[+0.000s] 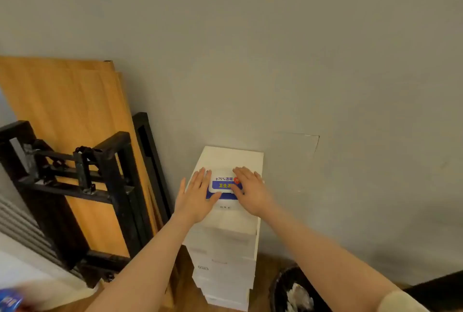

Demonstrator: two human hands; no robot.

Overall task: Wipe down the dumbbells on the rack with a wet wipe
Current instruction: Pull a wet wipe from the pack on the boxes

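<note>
A white and blue pack of wet wipes (223, 184) lies flat on top of a tall white drawer unit (231, 224) against the wall. My left hand (196, 194) rests on the pack's left side, fingers straight, thumb on its front edge. On the pack's right side lies my right hand (250, 190), fingers spread, with the thumb on the lid. No dumbbells or rack show in this view.
Wooden boards (70, 116) and a black metal frame (82, 181) lean against the wall at the left. A dark waste bin (293, 291) with crumpled paper stands on the floor at the lower right. A blue object (8, 299) is blurred at the bottom left.
</note>
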